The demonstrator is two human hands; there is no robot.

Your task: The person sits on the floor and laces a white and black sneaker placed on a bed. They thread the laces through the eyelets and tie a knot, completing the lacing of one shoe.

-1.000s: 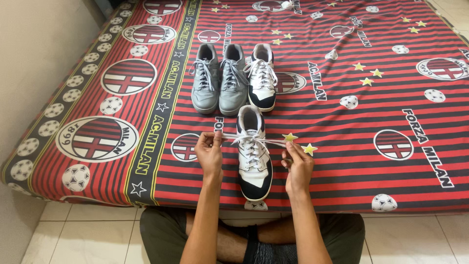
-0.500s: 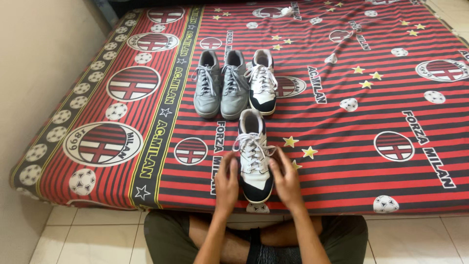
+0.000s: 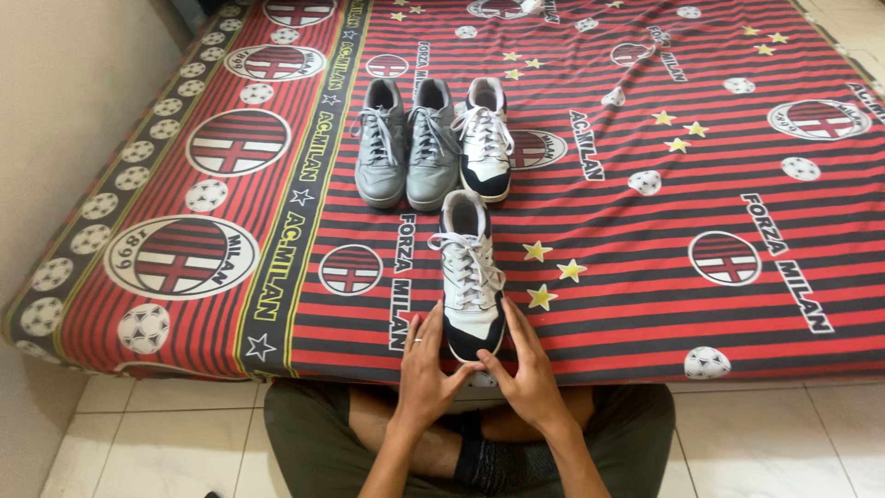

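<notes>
1. Head view, the hands: the left hand (image 3: 426,369) and the right hand (image 3: 524,369) rest at the toe of a white and black sneaker (image 3: 469,277). The fingers of both hands are stretched and slightly apart; they touch the sides of the toe and close on nothing.

2. Head view, the shoe: this sneaker lies on the striped bedsheet (image 3: 645,277), very near the front edge of the mattress, toe toward the person. Its white laces (image 3: 468,263) look tied, with loops hanging a little to each side.

3. Head view, the other shoes: a pair of grey sneakers (image 3: 407,143) and a second white and black sneaker (image 3: 485,138) stand in a row further back, just beside each other.

4. What can go wrong (my judgement only): the toe sits so close to the edge that a small pull toward the body may tip the shoe down onto the tiled floor (image 3: 184,433).

5. The sheet is soft, so a push forward may knock the shoe into the row behind.

6. A loose loop can catch a finger and open the knot.
</notes>
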